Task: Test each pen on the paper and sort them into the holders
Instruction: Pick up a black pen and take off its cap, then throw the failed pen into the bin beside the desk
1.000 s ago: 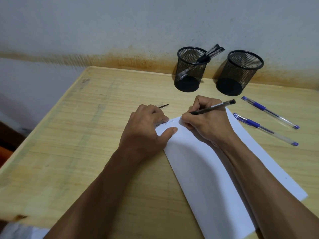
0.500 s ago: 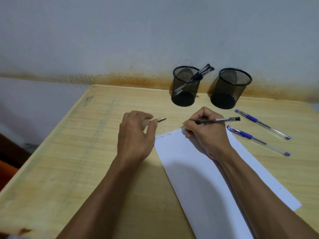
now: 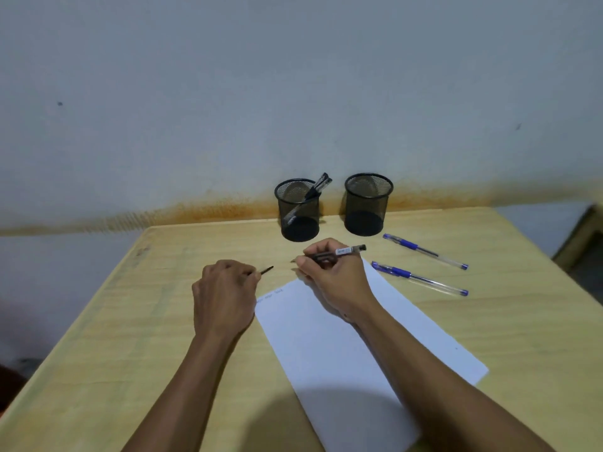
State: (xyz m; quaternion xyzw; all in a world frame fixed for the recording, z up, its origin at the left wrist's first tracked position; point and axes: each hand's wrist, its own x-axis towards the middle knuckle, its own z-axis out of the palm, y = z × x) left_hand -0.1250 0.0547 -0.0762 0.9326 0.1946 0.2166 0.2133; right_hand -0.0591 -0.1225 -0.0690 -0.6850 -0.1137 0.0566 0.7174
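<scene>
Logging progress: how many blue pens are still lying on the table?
2. One blue pen lies right of the right-hand holder; the other blue pen lies nearer, beside the paper. None appears hidden.

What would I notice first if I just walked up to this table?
Two hands in the middle: the right hand grips a black pen above the top of the white paper, and the left hand holds its cap. Behind stand two black mesh holders, the left with pens, and two blue pens lie right.

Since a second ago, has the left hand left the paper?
Yes. The left hand, gripping a pen cap, has slid left off the paper onto the table.
</scene>
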